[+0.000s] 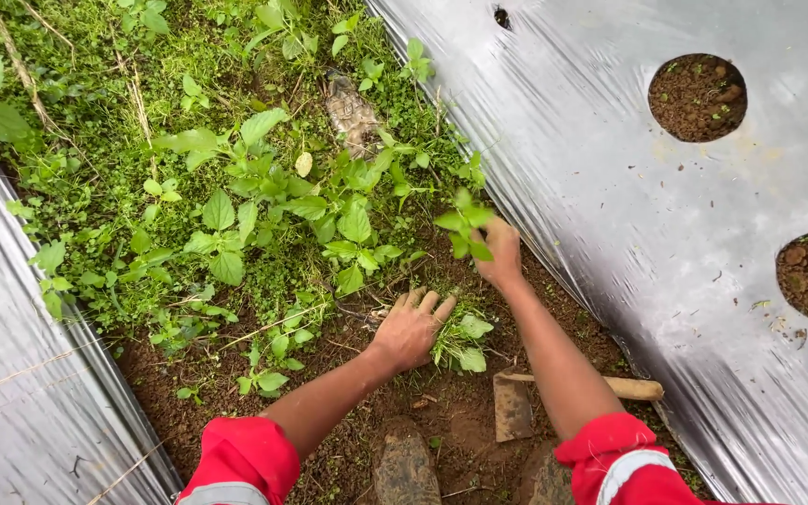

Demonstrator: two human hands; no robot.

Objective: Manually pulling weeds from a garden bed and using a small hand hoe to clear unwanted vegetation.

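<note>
Weeds fill the furrow between two silver plastic mulch sheets. My right hand is closed around a leafy weed sprig at the edge of the right-hand sheet. My left hand, fingers spread, presses into low weeds on bare soil, just left of the right hand. A small hoe lies on the soil under my right forearm. Judgement: grip low near the root, pull steadily, keep clear of the sheet edge so the plastic doesn't tear.
</note>
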